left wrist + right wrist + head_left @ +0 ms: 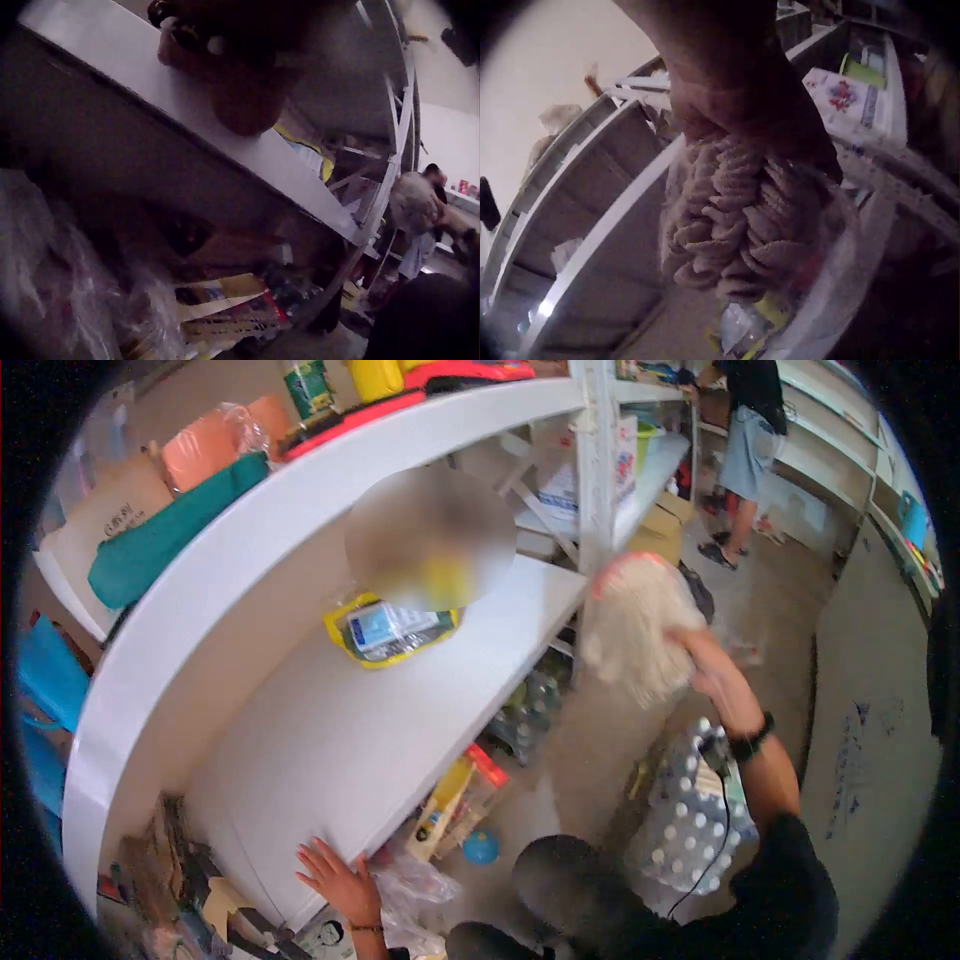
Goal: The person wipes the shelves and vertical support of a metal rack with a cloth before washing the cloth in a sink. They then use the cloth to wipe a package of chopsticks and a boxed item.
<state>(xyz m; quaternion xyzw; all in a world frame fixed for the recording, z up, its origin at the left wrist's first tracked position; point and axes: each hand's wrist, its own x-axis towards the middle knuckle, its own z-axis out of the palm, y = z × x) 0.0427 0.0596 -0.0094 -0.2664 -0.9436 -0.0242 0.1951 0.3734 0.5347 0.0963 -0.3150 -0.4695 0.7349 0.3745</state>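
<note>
My right hand point(705, 665) grips a plastic-wrapped bundle of cream knitted work gloves point(640, 630) with a red edge, held up beside the shelf's far end. In the right wrist view, the glove bundle point(731, 225) shows stacked rows of rounded folds below the hand. My left hand point(345, 885) has its fingers spread at the near edge of the white shelf board point(400, 705), holding nothing. Farther along that board lies a yellow-edged package point(390, 630) with a blue and white label; a blurred patch covers the spot just behind it.
Bottles in a wrapped pack point(690, 810) stand on the floor to my right. Under the board are a blue ball point(481, 847), a box of goods and clear plastic bags point(415, 885). Another person point(750, 440) stands at the back right. A large grey panel point(880, 690) borders the right side.
</note>
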